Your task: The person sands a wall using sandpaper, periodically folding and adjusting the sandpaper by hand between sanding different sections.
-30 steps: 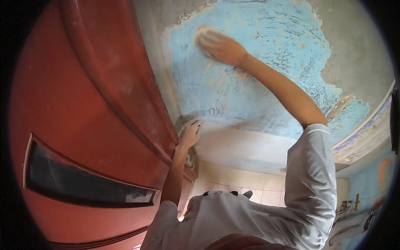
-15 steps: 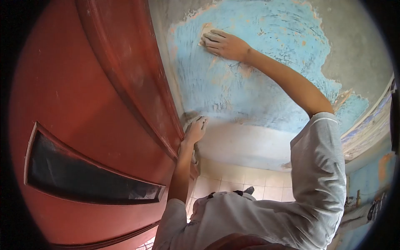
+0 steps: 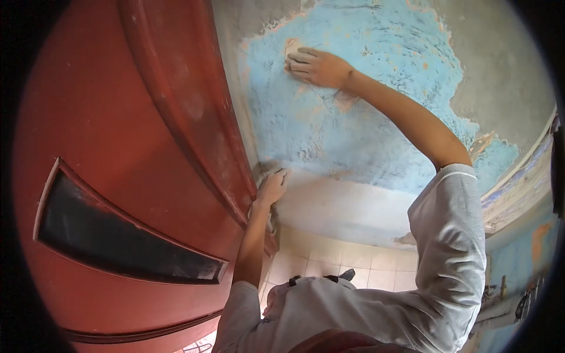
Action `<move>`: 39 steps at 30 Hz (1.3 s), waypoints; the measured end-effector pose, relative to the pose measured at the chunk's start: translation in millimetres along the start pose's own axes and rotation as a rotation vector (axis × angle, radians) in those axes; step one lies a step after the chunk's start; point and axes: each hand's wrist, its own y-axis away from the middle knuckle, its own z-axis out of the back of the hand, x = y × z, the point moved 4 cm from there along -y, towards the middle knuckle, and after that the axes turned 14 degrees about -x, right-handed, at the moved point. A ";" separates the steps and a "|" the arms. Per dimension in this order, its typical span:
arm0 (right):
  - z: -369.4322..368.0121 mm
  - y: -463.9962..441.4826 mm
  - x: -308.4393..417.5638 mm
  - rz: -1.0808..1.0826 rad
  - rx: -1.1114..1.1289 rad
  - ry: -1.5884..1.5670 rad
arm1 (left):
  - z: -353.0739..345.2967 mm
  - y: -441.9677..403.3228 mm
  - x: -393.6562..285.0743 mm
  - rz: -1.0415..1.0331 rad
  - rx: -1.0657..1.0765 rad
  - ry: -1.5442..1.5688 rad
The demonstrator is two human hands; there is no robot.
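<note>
My right hand (image 3: 318,67) presses flat against the wall (image 3: 353,135), its fingers side by side. Under the fingertips shows the edge of a tan sheet of sandpaper (image 3: 291,48); the palm and fingers cover the rest. Blue paint with orange patches and dark scrape marks surrounds it. Lower down, my left hand (image 3: 275,186) rests with its fingers stretched out on the wall, beside the red door frame (image 3: 215,135). It holds nothing that I can see.
On the left stands a red door (image 3: 118,194) with a dark glass pane (image 3: 118,235). Bare grey plaster (image 3: 500,65) borders the blue paint. Pale floor tiles (image 3: 335,253) lie below. Plastic-like sheeting (image 3: 518,188) and several tools (image 3: 527,300) appear at the right.
My right hand stays on nearly the same patch, with the sandpaper slightly shifted under it. The view has tilted a little; my left hand keeps its place on the wall.
</note>
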 end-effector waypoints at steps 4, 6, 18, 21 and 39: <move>12.4 -5.7 -28.4 -0.311 -0.121 0.051 | -7.2 -3.7 12.2 0.013 0.003 0.013; -5.3 -1.0 15.7 -0.036 0.050 -0.022 | -8.7 1.7 11.5 0.032 0.010 0.056; 23.7 -0.1 -21.6 -0.217 -0.152 0.030 | -7.9 -3.3 11.8 -0.044 -0.034 0.051; 26.3 2.1 -14.5 -0.373 -0.122 0.169 | -11.2 2.0 14.6 0.065 0.007 0.030; 3.4 31.5 56.0 -0.547 -0.073 -0.098 | -7.1 -8.7 14.0 0.012 -0.046 -0.057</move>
